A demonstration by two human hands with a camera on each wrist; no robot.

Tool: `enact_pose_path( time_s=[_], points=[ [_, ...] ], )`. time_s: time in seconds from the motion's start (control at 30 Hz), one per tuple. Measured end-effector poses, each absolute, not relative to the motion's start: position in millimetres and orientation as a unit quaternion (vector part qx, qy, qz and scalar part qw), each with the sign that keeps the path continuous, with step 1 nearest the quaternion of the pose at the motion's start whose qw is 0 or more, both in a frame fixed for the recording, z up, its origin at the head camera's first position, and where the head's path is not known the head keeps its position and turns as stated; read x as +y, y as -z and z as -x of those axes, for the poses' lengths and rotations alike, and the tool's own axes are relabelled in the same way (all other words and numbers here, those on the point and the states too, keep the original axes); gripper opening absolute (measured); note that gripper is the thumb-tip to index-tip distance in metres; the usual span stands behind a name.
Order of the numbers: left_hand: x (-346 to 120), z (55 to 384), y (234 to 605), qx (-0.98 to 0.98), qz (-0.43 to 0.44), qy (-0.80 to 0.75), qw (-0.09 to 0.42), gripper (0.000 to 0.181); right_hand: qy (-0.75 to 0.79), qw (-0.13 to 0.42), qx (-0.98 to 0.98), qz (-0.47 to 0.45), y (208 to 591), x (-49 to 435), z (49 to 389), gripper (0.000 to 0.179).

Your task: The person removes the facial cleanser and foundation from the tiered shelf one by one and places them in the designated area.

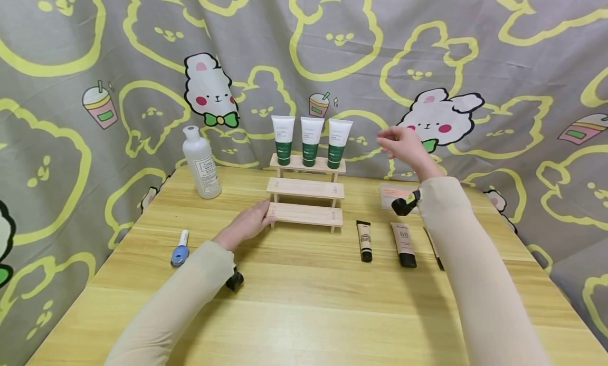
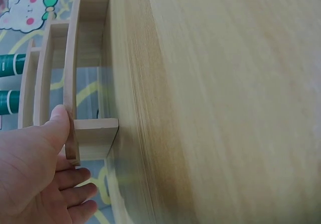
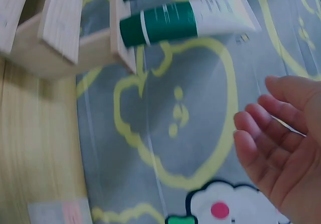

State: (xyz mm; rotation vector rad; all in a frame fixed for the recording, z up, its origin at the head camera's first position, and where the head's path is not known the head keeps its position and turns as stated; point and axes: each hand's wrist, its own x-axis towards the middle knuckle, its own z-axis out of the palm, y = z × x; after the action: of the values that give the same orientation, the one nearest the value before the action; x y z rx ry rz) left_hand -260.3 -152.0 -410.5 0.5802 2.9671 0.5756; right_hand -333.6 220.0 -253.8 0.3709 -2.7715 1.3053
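A three-step wooden display stand (image 1: 304,213) stands mid-table. Three white-and-green squeeze tubes (image 1: 310,142) are upright on its top step, side by side. My left hand (image 1: 248,222) grips the left end of the bottom step; in the left wrist view the thumb (image 2: 59,121) lies against the board, with the other fingers beneath and past its end. Raised in the air to the right of the tubes, my right hand (image 1: 404,145) holds nothing. In the right wrist view its fingers (image 3: 261,128) are loosely bent, apart from the nearest tube (image 3: 175,23).
A white bottle (image 1: 201,165) stands at back left, with blue nail polish (image 1: 180,252) in front. On the right lie a small black-capped tube (image 1: 364,242), a BB cream tube (image 1: 404,244) and a thin item (image 1: 433,248) partly behind the right sleeve. A clear box (image 1: 387,196) sits behind.
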Motion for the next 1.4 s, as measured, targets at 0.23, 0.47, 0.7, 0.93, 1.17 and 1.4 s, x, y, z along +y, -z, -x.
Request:
enact_pose_path(
  time_s=[0.23,0.47,0.7,0.93,1.17,1.4],
  points=[
    [-152.5,261.1,412.2,0.964,-0.191,-0.185,0.028,0.063,-0.481,0.056,-0.869,-0.104,256.6,188.8,346.1,0.04],
    [-153.3,261.8,414.2,0.965,-0.188,-0.18,0.028,0.063,-0.514,0.056,-0.85,-0.099,261.9,164.7,352.1,0.046],
    [-154.8,262.8,416.4,0.964,-0.19,-0.182,0.029,0.064,-0.531,0.051,-0.841,-0.091,263.3,149.4,353.6,0.045],
    [-154.7,262.6,414.6,0.963,-0.194,-0.186,0.029,0.064,-0.544,0.052,-0.836,-0.055,261.6,144.8,355.2,0.036],
    [-154.7,262.7,413.2,0.963,-0.19,-0.186,0.032,0.064,-0.558,0.064,-0.826,-0.048,261.2,145.4,356.8,0.029],
    [-154.2,262.6,412.8,0.962,-0.192,-0.192,0.035,0.064,-0.559,0.07,-0.825,-0.046,261.7,145.8,357.9,0.024]
  ],
)
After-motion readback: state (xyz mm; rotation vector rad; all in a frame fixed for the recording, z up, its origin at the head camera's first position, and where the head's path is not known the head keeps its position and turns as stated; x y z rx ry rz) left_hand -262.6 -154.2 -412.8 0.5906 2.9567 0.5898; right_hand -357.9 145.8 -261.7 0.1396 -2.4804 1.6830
